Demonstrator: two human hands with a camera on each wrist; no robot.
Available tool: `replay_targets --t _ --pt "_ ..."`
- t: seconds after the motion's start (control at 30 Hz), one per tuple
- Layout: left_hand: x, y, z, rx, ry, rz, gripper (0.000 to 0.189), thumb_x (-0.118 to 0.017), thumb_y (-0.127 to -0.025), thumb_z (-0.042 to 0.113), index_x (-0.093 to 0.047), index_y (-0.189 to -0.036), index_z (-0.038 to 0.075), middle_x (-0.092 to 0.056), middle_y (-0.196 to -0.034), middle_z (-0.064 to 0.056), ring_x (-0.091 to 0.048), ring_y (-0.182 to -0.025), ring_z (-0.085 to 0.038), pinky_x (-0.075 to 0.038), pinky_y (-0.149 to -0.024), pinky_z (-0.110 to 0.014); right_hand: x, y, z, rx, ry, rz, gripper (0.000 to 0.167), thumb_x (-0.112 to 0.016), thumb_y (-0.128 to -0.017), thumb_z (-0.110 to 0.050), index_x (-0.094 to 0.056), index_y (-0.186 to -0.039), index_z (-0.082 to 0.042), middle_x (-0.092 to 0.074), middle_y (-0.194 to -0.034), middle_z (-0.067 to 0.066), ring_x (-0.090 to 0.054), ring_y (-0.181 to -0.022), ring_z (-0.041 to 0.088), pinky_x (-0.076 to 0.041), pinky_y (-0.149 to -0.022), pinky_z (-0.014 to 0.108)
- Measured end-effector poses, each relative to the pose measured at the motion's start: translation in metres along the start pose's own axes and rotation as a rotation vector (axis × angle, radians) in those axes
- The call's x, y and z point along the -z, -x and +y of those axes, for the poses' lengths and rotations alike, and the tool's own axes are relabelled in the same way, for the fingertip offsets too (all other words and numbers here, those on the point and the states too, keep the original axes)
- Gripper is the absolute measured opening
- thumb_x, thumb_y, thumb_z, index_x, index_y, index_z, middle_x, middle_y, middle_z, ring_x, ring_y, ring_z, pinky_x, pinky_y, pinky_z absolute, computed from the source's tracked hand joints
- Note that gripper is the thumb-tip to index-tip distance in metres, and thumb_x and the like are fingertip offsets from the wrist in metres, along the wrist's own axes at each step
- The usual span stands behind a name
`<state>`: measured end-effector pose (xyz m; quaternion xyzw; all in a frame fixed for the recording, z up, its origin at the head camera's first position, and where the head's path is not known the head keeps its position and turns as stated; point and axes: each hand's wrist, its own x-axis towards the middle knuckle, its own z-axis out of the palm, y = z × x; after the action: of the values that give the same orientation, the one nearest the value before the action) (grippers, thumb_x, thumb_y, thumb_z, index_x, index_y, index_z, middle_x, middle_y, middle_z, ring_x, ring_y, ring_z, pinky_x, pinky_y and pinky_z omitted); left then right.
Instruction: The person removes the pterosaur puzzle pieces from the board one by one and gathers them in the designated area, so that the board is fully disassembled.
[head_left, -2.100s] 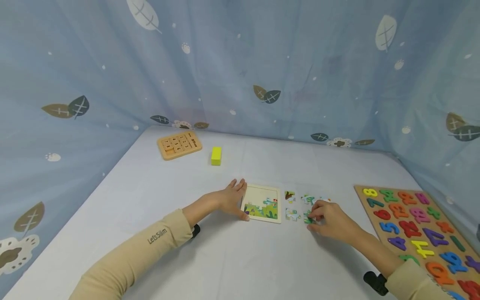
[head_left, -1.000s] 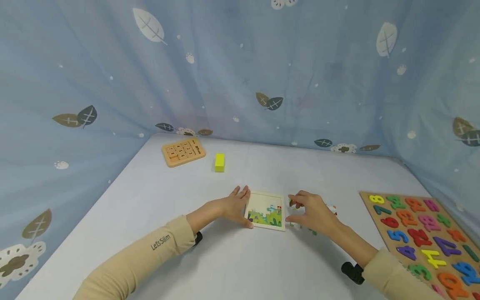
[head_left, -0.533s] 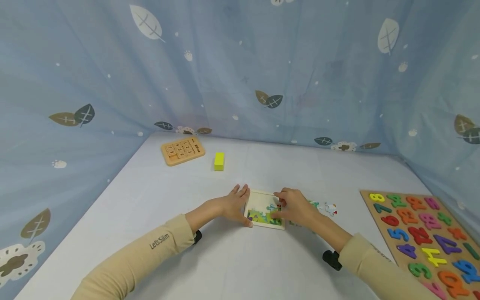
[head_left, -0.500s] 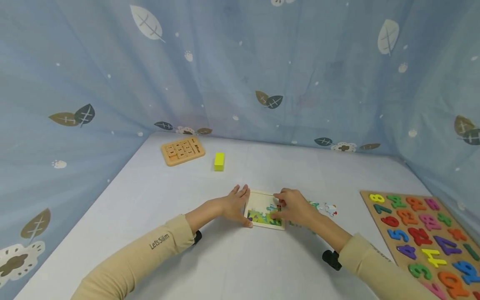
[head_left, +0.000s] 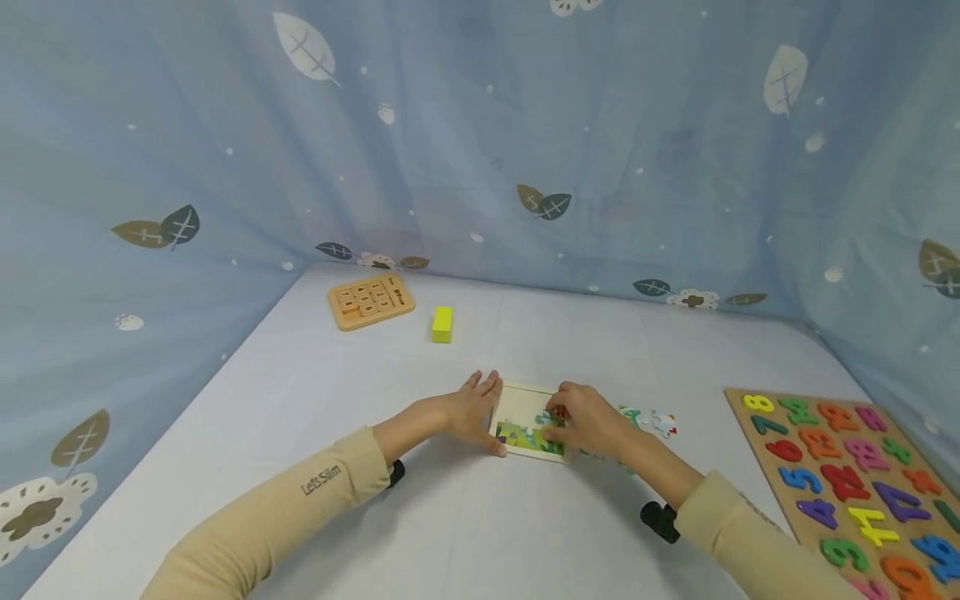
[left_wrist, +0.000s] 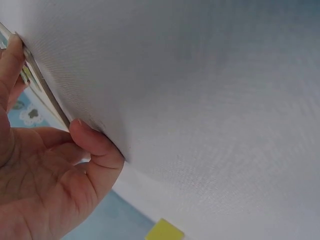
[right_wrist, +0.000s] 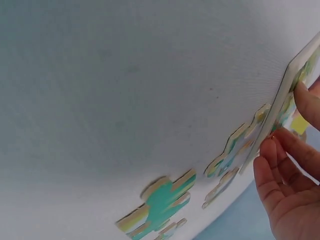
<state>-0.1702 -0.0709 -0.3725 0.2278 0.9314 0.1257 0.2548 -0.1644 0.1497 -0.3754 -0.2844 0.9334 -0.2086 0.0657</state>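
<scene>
A small pale wooden jigsaw tray (head_left: 534, 388) lies on the white table, its near part filled with green puzzle pieces (head_left: 525, 439). My left hand (head_left: 468, 412) rests against the tray's left edge, fingers spread and fairly straight; the left wrist view shows thumb and fingertips touching that edge. Over the tray's right side, my right hand (head_left: 592, 421) pinches a puzzle piece, mostly hidden by the fingers. Loose puzzle pieces (head_left: 663, 423) lie right of the tray, some covered by the right hand and forearm. In the right wrist view, a green loose piece (right_wrist: 162, 205) shows plainly.
A board of colourful numbers (head_left: 787, 492) lies at the right. Farther back on the left are a wooden sliding number puzzle (head_left: 371, 302) and a yellow block (head_left: 442, 325). A blue patterned curtain (head_left: 480, 150) surrounds the table's back and sides.
My right hand has moved left from the loose pieces to the tray's right side, bringing a piece. Lately its fingers have shifted only slightly there. The left hand stays at the tray's edge.
</scene>
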Motion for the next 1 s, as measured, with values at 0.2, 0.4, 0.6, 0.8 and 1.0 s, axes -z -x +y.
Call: replay_targets --t 0.2,0.4,0.6,0.8,1.0 --pt "-0.0034 -0.0013 -0.003 -0.009 0.007 0.009 0.108 -0.072 -0.082 0.05 -0.009 -0.154 0.0 -0.001 -0.163 -0.013 0.004 -0.15 -0.032 -0.01 -0.122 -0.043 -0.0009 -0.002 -0.0063 -0.079 -0.006 -0.002 0.029 -0.082 -0.075 -0.018 -0.07 -0.095 -0.001 -0.06 -0.08 -0.001 -0.051 -0.072 0.009 -0.046 -0.064 0.022" --pt "-0.0028 -0.002 -0.0039 -0.002 -0.007 0.015 0.107 -0.071 -0.082 0.051 -0.008 -0.154 0.002 -0.001 -0.163 -0.011 0.003 -0.15 -0.031 -0.011 -0.122 -0.043 -0.0002 -0.0011 -0.0075 -0.045 0.051 0.001 0.027 -0.08 -0.078 -0.019 -0.069 -0.097 -0.003 -0.06 -0.082 0.0 -0.049 -0.071 0.009 -0.045 -0.064 0.023" --pt "-0.0013 -0.001 -0.0043 -0.009 -0.008 0.011 0.107 -0.07 -0.082 0.051 -0.008 -0.154 0.002 0.0 -0.163 -0.011 0.004 -0.15 -0.031 -0.011 -0.121 -0.044 0.0004 0.0017 -0.007 0.015 0.102 0.026 0.027 -0.08 -0.079 -0.021 -0.068 -0.096 -0.004 -0.061 -0.082 0.0 -0.046 -0.067 0.008 -0.042 -0.059 0.02" --pt "0.0002 -0.0005 -0.0035 -0.015 0.002 0.007 0.108 -0.071 -0.083 0.05 -0.007 -0.154 0.001 0.001 -0.163 -0.011 0.005 -0.15 -0.032 -0.011 -0.121 -0.044 0.0007 0.0023 -0.0066 0.041 0.088 0.05 0.027 -0.081 -0.076 -0.019 -0.072 -0.094 -0.001 -0.063 -0.078 0.0 -0.046 -0.064 0.005 -0.041 -0.056 0.017" --pt "-0.0005 0.0 -0.0035 -0.019 0.0 0.004 0.107 -0.07 -0.083 0.05 -0.007 -0.154 0.001 0.001 -0.163 -0.012 0.005 -0.15 -0.032 -0.012 -0.121 -0.045 0.0004 0.0055 -0.0051 0.089 0.089 0.077 0.028 -0.081 -0.077 -0.019 -0.074 -0.096 0.0 -0.066 -0.083 0.002 -0.051 -0.065 0.005 -0.043 -0.056 0.014"
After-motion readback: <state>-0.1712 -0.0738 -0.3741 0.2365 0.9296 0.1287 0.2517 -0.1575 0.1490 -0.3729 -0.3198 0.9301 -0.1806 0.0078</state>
